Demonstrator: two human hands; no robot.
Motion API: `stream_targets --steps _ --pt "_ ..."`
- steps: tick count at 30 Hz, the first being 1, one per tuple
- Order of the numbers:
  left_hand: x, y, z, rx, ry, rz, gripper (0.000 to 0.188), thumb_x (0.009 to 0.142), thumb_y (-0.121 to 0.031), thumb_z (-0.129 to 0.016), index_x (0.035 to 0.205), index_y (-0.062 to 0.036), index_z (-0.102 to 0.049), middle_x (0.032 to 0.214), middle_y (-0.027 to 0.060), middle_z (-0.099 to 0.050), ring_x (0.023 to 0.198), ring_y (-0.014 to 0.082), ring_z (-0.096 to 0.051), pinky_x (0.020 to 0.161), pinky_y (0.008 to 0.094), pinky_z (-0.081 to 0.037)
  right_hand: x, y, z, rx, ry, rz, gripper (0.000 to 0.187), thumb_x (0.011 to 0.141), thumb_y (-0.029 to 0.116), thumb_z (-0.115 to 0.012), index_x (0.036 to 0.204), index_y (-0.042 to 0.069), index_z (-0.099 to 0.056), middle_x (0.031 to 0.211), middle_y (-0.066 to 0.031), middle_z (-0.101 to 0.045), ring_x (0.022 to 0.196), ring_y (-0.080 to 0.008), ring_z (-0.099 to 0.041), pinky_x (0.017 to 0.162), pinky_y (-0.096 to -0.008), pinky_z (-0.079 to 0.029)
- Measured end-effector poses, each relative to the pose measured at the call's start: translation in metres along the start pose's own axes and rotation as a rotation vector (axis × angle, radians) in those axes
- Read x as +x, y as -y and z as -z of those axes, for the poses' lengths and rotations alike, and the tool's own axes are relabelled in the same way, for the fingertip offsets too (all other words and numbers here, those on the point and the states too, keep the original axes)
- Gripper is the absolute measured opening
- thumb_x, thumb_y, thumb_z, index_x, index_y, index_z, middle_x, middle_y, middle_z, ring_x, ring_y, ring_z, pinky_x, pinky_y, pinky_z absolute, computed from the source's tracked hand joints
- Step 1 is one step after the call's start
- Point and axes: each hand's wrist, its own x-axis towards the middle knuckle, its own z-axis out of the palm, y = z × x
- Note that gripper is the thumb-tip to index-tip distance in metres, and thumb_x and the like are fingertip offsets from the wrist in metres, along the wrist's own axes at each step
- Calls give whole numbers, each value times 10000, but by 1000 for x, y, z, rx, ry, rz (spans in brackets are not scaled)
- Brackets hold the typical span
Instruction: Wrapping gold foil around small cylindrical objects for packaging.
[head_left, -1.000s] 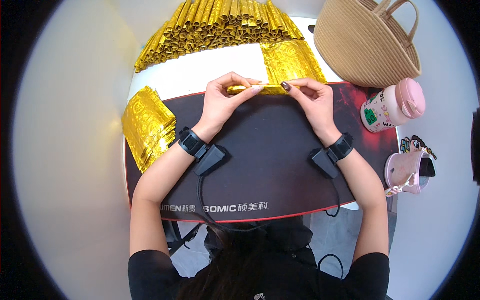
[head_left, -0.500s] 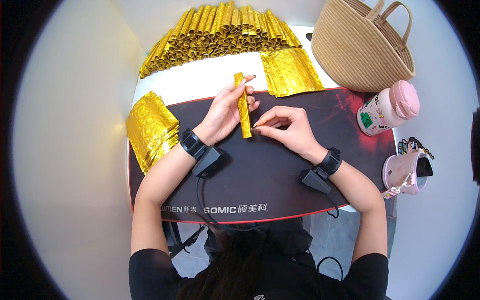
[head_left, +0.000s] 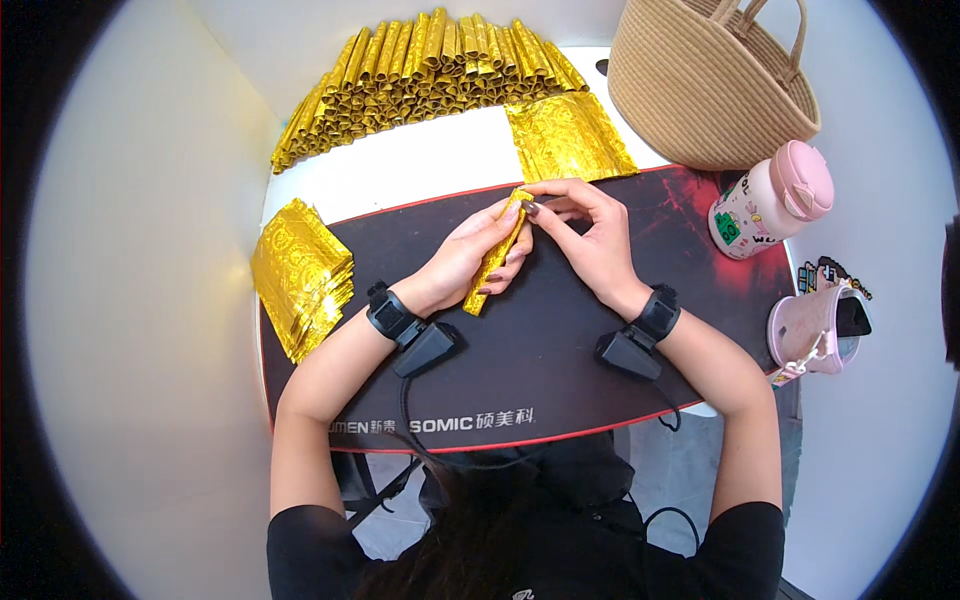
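A narrow strip of folded gold foil paper (head_left: 484,283) slants above the dark desk mat. My left hand (head_left: 468,255) is closed around it, thumb on the front and fingers behind. At the strip's upper end, my right hand (head_left: 592,235) pinches with thumb and index finger. Left of my left forearm lies a stack of flat gold foil sheets (head_left: 298,275). Another stack of gold sheets (head_left: 570,135) lies beyond my right hand. A large pile of rolled gold foil tubes (head_left: 420,75) fills the far side of the table.
A woven basket (head_left: 700,90) stands at the far right. Nearer are a pink and white bottle (head_left: 765,205) and a small pink holder (head_left: 800,330) with a dark phone-like object in it. Black devices with cables (head_left: 430,347) are strapped to both my wrists. The dark mat (head_left: 540,360) has a red edge.
The gold strip has tilted, its top leaning right and its lower end moving nearer me. My right hand has gone from beside the strip's lower end up to its top.
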Motion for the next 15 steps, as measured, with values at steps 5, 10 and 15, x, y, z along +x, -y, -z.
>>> stream_targets --steps 5,10,15 --pt "0 3 6 -52 13 -25 288 1028 -396 -323 1126 -144 -420 732 -21 -420 493 44 -343 384 176 -285 -1 -1 0 53 34 -44 244 852 55 -639 1093 48 -680 1033 -96 -691 850 -142 -683 755 -258 -540" --pt "-1 3 3 -18 -2 -28 316 1031 -396 -309 1190 -139 -399 738 -11 -423 488 50 -340 383 180 -289 -1 -3 -1 30 -1 11 246 843 52 -644 1085 57 -691 1019 -101 -697 844 -149 -684 771 -260 -542" --pt "-2 3 -5 35 -29 -49 321 1037 -381 -291 1226 -136 -376 745 3 -430 481 59 -340 384 183 -288 -1 -1 0 -20 -9 -10 248 823 57 -675 1070 58 -698 974 -96 -707 806 -139 -688 743 -255 -546"
